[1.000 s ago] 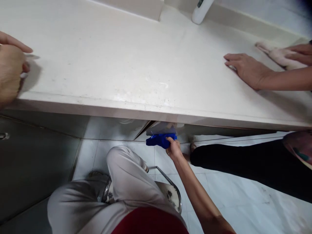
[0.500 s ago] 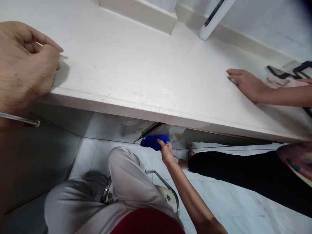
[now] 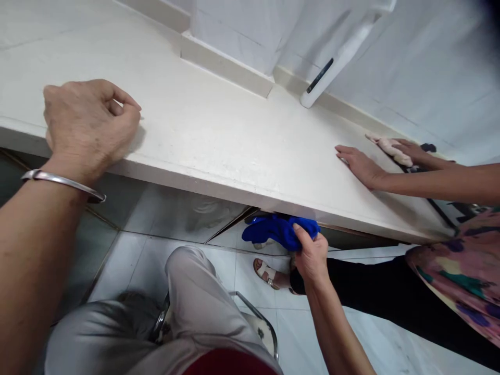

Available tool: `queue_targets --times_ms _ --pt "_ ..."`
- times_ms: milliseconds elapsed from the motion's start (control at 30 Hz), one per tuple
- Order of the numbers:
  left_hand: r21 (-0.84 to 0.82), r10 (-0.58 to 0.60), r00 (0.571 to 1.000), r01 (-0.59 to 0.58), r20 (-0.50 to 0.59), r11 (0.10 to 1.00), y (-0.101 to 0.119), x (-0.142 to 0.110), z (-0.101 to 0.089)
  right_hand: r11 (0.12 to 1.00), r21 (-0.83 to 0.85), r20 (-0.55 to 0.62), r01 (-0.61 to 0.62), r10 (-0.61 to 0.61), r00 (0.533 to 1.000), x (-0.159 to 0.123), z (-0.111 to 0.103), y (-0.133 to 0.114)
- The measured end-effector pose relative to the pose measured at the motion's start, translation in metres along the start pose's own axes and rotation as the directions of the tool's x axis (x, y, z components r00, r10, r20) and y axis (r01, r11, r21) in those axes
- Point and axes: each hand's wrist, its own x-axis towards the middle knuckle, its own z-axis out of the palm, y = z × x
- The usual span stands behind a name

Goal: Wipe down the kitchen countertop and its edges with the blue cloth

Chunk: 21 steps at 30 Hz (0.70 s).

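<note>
My left hand [image 3: 94, 117], with a metal bangle [image 3: 64, 180] on its wrist, is at the near edge of the pale countertop [image 3: 219, 138]. Its thumb and forefinger are pinched together; I cannot make out what, if anything, is between them. Below the counter's front edge, my right hand [image 3: 312, 255] grips a crumpled blue cloth [image 3: 273, 232] between thumb and fingers. The cloth hangs in front of the glossy cabinet front, beside a door edge that appears slightly ajar.
At the right stands another person, one hand [image 3: 363, 166] on the counter and the other hand [image 3: 416, 153] on a pale cloth [image 3: 390, 148] beside a dark-edged stove. A white post [image 3: 326, 78] rises at the back wall. I sit on a metal-framed chair [image 3: 269, 333].
My right hand has moved right and up with the blue cloth, nearer the counter's underside. The view has shifted, showing more of my left arm. The co-worker's second hand now shows on the pale cloth.
</note>
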Motion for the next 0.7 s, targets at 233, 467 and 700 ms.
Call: queue_targets --times_ms 233,467,700 --pt "-0.075 -0.021 0.999 0.018 -0.033 0.997 0.005 -0.005 -0.001 0.951 -0.237 -0.379 0.197 -0.277 0.883 -0.014 0.002 0.026" --pt "-0.091 -0.056 0.998 0.052 -0.037 0.994 0.007 -0.008 -0.004 0.697 -0.6 -0.18 0.393 -0.596 0.783 -0.019 0.014 0.053" --pt "-0.052 -0.05 0.999 0.05 -0.01 0.997 0.006 -0.008 -0.004 0.171 -0.837 0.238 0.52 -0.741 0.628 -0.019 0.018 0.046"
